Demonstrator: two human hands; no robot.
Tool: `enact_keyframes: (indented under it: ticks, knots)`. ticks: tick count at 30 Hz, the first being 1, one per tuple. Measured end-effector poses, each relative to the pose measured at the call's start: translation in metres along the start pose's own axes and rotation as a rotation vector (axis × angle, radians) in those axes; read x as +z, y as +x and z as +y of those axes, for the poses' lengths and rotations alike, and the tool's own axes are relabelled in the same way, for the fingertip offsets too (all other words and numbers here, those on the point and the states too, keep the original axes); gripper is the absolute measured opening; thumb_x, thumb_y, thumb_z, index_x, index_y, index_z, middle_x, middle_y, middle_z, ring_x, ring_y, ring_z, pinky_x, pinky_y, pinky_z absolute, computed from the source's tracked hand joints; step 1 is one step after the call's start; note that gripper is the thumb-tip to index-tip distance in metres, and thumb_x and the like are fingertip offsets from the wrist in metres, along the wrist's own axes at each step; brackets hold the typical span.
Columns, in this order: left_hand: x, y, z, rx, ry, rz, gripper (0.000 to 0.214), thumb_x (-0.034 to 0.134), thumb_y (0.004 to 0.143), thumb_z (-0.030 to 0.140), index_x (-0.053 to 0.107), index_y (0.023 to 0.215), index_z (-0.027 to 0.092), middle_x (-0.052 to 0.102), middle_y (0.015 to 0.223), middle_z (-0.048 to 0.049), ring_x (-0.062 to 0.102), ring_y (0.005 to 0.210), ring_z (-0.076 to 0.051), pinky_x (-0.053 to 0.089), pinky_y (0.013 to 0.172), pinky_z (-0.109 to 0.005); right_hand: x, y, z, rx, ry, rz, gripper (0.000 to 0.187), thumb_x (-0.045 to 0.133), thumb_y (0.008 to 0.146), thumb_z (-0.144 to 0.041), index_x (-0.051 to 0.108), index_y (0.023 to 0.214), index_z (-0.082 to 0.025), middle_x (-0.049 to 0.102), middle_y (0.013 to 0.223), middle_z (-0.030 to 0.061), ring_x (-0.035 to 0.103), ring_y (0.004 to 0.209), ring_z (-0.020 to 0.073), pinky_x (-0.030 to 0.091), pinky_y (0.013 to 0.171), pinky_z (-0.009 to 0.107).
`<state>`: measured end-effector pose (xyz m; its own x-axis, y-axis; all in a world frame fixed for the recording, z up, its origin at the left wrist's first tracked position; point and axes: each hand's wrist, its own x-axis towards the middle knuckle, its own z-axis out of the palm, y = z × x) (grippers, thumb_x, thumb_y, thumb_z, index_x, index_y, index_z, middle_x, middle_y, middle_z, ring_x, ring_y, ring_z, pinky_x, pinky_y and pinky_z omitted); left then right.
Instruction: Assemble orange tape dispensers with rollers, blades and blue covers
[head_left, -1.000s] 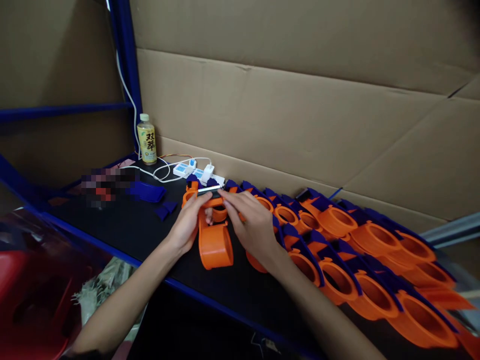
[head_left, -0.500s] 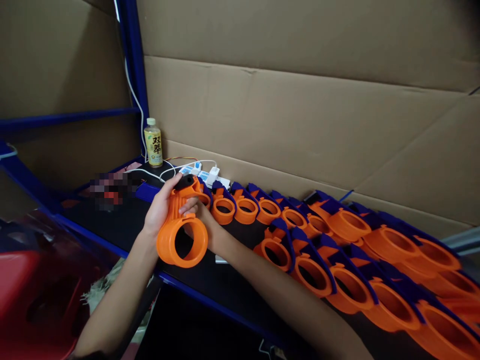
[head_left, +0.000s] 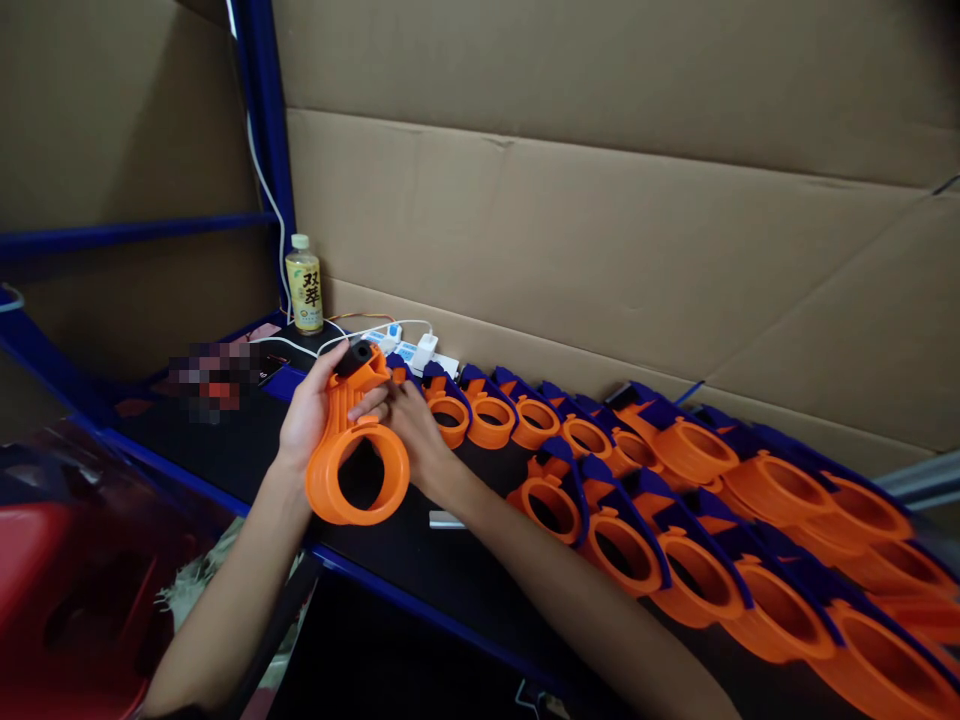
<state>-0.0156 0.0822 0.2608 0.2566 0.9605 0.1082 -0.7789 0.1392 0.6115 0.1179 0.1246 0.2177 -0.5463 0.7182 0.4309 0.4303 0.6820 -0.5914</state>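
Observation:
My left hand [head_left: 301,425] is closed around the handle of an orange plastic packing-tape dispenser [head_left: 321,490], its fingertips wrapping the near side. The dispenser's round ring points down toward me, and a black roller [head_left: 361,352] sits at its top end. My right hand [head_left: 409,412] is just behind and to the right of it, beside the left end of the back row of dispensers. Its fingertips are hidden by the held dispenser, so their grip does not show.
Several orange dispensers with dark blue parts [head_left: 701,575] stand in rows across the black tabletop [head_left: 202,455]. A yellow drink bottle [head_left: 304,290] and a power strip [head_left: 405,350] with white cables are at the back. A red plastic object [head_left: 45,580] is at lower left.
The held dispenser has shifted slightly left and turned, showing more of its black roller. My right hand has moved up beside it, covering the leftmost ring of the back row.

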Motion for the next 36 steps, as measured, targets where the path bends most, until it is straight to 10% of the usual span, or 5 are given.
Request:
enact_keyframes:
  ticks: [11,22,29,36]
  knots:
    - [0.016,-0.003,-0.021,-0.007,0.052,0.107,0.029,0.059,0.095,0.043,0.065,0.088,0.015,0.057,0.06,-0.0012,0.054,0.05,-0.011,0.051,0.052,-0.021,-0.081,-0.019,-0.051,0.107,-0.019,0.518,0.017,0.068,0.088,-0.027,0.081,0.095,-0.018,0.078,0.084,0.0035,0.065,0.064,0.0136,0.053,0.065,0.026]
    - [0.015,0.002,-0.029,-0.1,0.096,0.026,0.035,0.054,0.097,0.047,0.063,0.084,0.015,0.056,0.059,0.0001,0.048,0.045,-0.009,0.049,0.051,-0.021,-0.117,-0.031,-0.032,0.187,0.483,0.025,0.044,0.077,0.081,-0.025,0.074,0.125,-0.023,0.071,0.105,0.0042,0.065,0.077,0.0109,0.064,0.071,0.028]
    - [0.017,0.001,-0.031,-0.15,0.108,-0.003,0.037,0.054,0.097,0.046,0.06,0.075,0.016,0.054,0.057,-0.0002,0.048,0.045,-0.009,0.05,0.052,-0.021,-0.123,-0.036,-0.028,0.075,0.217,0.017,0.038,0.075,0.086,-0.028,0.073,0.124,-0.024,0.071,0.111,0.0066,0.062,0.069,0.0087,0.056,0.059,0.021]
    - [0.019,0.0,-0.033,-0.149,0.186,0.08,0.035,0.064,0.091,0.05,0.065,0.085,0.016,0.054,0.051,0.001,0.049,0.042,-0.01,0.048,0.049,-0.021,-0.13,-0.038,-0.033,-0.185,-0.017,0.031,0.033,0.071,0.091,-0.025,0.071,0.123,-0.025,0.069,0.125,0.0072,0.069,0.097,0.0164,0.061,0.078,0.029]
